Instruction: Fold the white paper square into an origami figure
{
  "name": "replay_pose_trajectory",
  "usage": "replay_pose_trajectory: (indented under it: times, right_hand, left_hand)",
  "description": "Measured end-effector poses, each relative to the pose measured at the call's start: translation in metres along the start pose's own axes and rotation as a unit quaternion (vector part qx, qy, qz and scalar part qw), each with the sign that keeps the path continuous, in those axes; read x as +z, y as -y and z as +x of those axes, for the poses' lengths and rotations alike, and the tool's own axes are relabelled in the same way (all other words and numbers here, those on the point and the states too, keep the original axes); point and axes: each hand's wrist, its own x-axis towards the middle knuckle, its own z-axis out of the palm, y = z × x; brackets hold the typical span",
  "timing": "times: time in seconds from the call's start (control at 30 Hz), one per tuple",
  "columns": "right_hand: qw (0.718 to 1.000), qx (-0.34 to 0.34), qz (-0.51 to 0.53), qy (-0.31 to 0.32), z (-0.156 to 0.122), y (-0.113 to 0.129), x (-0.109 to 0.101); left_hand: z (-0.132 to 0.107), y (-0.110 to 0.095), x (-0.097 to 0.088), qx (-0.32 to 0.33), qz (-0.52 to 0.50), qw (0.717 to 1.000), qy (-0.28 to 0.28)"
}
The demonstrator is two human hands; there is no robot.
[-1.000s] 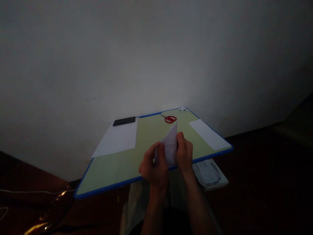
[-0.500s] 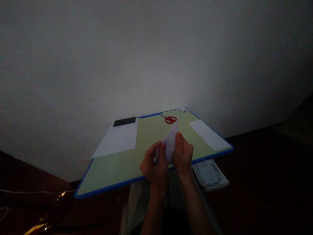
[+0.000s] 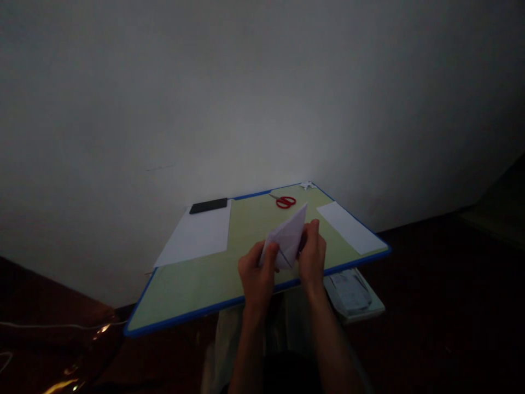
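Observation:
A folded piece of white paper (image 3: 287, 236) is held up above the near part of the table, one pointed corner aimed up and away to the right. My left hand (image 3: 259, 271) pinches its lower left edge, thumb on the near face. At the paper's right side is my right hand (image 3: 312, 253), its fingers curled in and thumb raised; its fingertips are partly hidden behind the paper, and it seems to grip the edge. Beyond the paper lie scissors with red handles (image 3: 285, 202), their blades pointing left.
The pale green table (image 3: 197, 284) has a blue rim and meets a grey wall. On its left lies a white sheet (image 3: 200, 232) under a dark flat object (image 3: 208, 206). A paper strip (image 3: 351, 227) lies right, a paper star (image 3: 307, 185) far right. Below stands a box (image 3: 355, 295).
The folded paper has turned so that more of its near face and a crease show. My left hand has shifted its hold, and my right hand has moved slightly right.

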Motion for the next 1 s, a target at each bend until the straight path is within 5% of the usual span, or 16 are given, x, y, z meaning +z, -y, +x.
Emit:
replay_pose_trajectory:
  times: [0.13, 0.27, 0.43, 0.7, 0.83, 1.0]
  right_hand:
    - [0.991, -0.095, 0.002, 0.096, -0.002, 0.005, -0.006]
    - [0.970, -0.147, -0.095, 0.171, -0.008, 0.012, -0.007]
    - [0.975, -0.118, -0.087, 0.169, -0.008, 0.012, -0.005]
    - [0.994, -0.014, 0.039, 0.101, 0.004, 0.004, -0.013]
    - [0.995, 0.008, 0.086, 0.053, 0.005, 0.002, -0.011]
    - [0.994, 0.015, 0.091, 0.065, 0.005, 0.006, -0.009]
  left_hand:
    - [0.001, 0.001, 0.003, -0.028, -0.020, 0.999, -0.042]
    - [0.002, 0.001, 0.002, 0.012, -0.018, 1.000, -0.008]
    - [0.001, 0.003, 0.003, 0.003, -0.033, 0.999, 0.009]
    - [0.001, -0.001, 0.001, -0.068, -0.088, 0.989, -0.100]
    - [0.003, 0.002, -0.001, -0.073, -0.119, 0.988, -0.072]
    - [0.005, 0.006, -0.002, -0.079, -0.107, 0.991, 0.023]
